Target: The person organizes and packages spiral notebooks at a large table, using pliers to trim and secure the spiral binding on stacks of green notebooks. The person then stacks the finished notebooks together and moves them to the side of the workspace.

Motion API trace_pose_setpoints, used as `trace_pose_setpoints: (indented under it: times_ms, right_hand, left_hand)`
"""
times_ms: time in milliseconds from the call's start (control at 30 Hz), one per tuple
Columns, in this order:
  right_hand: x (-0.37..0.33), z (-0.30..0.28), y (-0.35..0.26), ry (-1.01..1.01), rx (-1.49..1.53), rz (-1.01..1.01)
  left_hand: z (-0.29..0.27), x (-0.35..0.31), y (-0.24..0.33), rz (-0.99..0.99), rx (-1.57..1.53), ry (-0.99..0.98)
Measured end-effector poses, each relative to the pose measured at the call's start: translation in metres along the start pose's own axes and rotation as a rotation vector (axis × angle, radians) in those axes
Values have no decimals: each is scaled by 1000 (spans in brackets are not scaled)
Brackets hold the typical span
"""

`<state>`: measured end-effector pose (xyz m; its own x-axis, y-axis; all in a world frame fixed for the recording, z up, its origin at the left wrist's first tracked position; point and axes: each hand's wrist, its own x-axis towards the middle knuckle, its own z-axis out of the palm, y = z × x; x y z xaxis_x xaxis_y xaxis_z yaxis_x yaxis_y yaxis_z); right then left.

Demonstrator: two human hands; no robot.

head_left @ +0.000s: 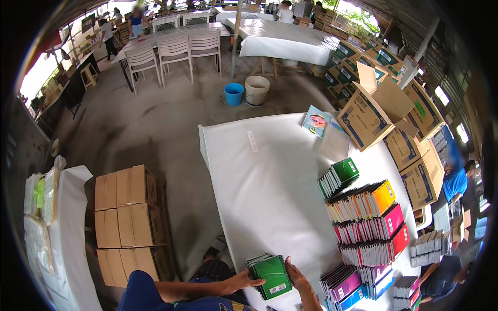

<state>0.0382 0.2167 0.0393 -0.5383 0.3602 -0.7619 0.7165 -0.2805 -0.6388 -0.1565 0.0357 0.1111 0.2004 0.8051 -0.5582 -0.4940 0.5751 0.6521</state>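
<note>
At the near edge of the white-covered table (259, 171), a small stack of green spiral notebooks (276, 279) sits between my two hands. My left hand (241, 281) grips its left side, thumb over the top cover. Along the right side my right hand (296, 276) is closed against the stack. To the right stand rows of notebooks, with a green group (342, 173) farthest away. Nearer come yellow notebooks (384, 197), pink notebooks (393, 222) and red notebooks (399, 241). Purple notebooks (346, 285) and blue notebooks (355, 299) lie closest to my right forearm.
Open cardboard boxes (365, 116) stand at the table's far right, near a picture-covered sheet (316, 122). Stacked brown cartons (124, 223) sit on the floor to my left. Beyond the table are a blue bucket (234, 94), a white bucket (256, 90) and chairs (174, 52). People work at right.
</note>
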Motion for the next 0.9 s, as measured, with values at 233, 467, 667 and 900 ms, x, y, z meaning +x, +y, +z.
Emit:
trace_pose_setpoints:
  times_ms: [233,467,667,900]
  right_hand:
    - [-5,26,12,-42,306,-173]
    - [-5,86,12,120,363,-272]
    - [-18,121,-5,333,422,-282]
    - [-31,156,-65,522,1057,-80]
  left_hand:
    - [-27,12,-2,228,30,26]
    - [-71,8,31,71,69,-114]
    - [-84,11,47,-8,142,-202]
    - [-103,28,54,-161,171,-326]
